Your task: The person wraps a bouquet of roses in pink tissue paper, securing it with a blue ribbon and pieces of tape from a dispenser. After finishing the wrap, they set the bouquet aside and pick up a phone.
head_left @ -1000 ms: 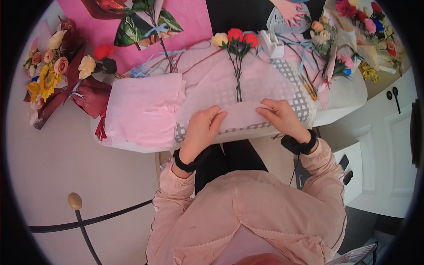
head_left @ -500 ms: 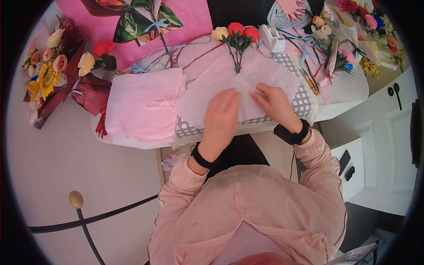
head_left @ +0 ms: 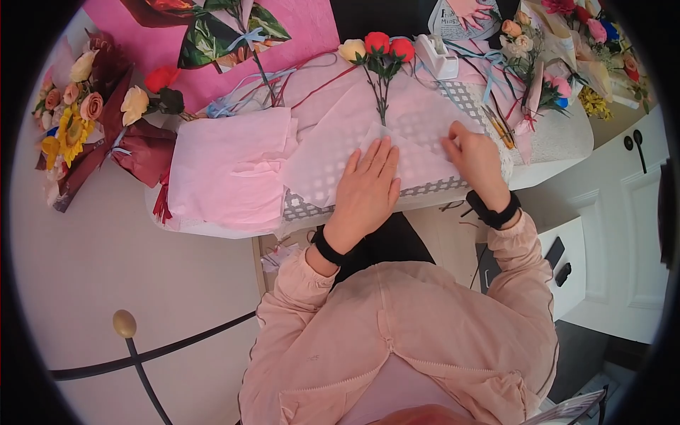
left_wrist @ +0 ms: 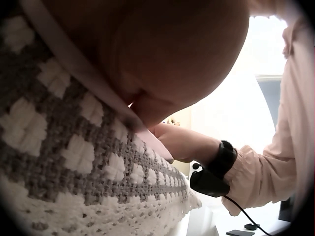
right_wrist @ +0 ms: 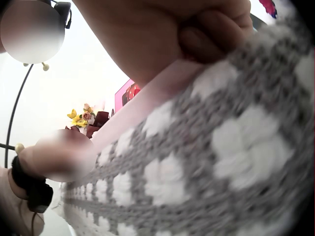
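Note:
A thin pink sheet of wrapping paper (head_left: 322, 166) lies on the table with its near edge folded up. Three artificial roses (head_left: 377, 44), two red and one cream, rest on it, their stems running down to the fold. My left hand (head_left: 366, 185) lies flat with straight fingers on the folded paper, just below the stem ends. To its right, my right hand (head_left: 476, 157) has its fingers curled at the paper's right part. In the right wrist view, those curled fingers (right_wrist: 209, 39) meet the paper's edge; the thumb is hidden there.
A stack of pink sheets (head_left: 230, 166) lies at the left, beside a maroon-wrapped bouquet (head_left: 145, 159). Orange-handled scissors (head_left: 501, 131), ribbons (head_left: 491, 74) and a white dispenser (head_left: 437, 58) are at the right. A grey-and-white crocheted cloth (head_left: 308, 205) covers the table's near edge.
The near edge of the paper has been folded up over the stem ends. My left hand has moved in and flattened on the fold; my right hand has shifted to the right.

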`<action>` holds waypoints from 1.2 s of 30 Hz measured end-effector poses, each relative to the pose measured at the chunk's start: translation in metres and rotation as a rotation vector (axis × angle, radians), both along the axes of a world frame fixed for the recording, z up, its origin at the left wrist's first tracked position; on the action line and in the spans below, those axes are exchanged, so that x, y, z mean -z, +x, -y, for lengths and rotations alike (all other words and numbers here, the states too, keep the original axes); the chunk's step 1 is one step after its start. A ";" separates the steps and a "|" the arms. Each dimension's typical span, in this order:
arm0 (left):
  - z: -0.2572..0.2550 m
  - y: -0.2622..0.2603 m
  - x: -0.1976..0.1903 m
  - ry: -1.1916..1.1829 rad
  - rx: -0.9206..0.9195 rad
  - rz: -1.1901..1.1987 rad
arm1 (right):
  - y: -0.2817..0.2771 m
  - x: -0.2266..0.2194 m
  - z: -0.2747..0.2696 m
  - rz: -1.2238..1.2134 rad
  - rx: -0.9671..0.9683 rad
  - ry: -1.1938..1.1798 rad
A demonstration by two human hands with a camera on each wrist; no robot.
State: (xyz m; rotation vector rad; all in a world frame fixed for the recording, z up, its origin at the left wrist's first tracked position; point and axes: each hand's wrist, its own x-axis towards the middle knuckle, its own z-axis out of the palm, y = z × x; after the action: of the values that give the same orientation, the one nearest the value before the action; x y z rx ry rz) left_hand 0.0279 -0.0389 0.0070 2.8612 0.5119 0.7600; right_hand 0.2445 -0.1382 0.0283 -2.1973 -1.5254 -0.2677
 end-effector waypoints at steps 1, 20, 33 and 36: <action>0.000 0.000 -0.001 -0.012 0.003 -0.004 | -0.005 -0.010 0.005 0.014 0.034 0.073; 0.002 -0.037 -0.005 -0.111 0.031 0.053 | -0.083 0.024 -0.031 -0.086 -0.389 0.247; 0.007 -0.084 0.007 -0.058 -0.423 0.568 | -0.083 0.021 -0.031 -0.075 -0.414 0.209; 0.012 -0.083 0.004 -0.320 -0.507 0.658 | -0.084 0.018 -0.029 -0.100 -0.411 0.208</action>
State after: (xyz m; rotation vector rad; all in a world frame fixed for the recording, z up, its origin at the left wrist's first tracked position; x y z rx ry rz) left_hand -0.0547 -0.0508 0.0030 2.0253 1.1277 1.4543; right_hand 0.1605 -0.1095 0.0107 -1.6688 -1.7598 -0.1707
